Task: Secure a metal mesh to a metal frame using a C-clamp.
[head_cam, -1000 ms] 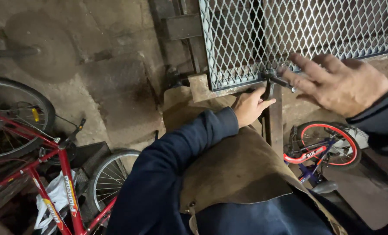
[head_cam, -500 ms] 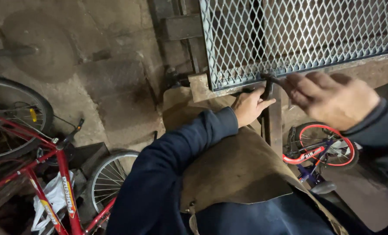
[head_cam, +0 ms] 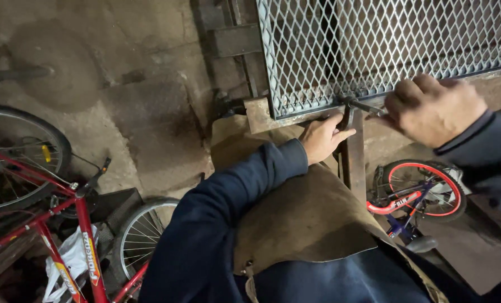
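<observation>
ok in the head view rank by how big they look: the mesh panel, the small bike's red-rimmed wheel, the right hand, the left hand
1. mesh panel, by far the largest
2. right hand and red-rimmed wheel: about alike, and the hand is nearer the camera, so unranked
3. left hand, smallest, partly tucked against the post

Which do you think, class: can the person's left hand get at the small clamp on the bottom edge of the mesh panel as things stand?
Probably yes. The left hand already lies right against the clamp under the mesh panel, with nothing between them; the right hand grips the clamp's handle from the other side.
</observation>
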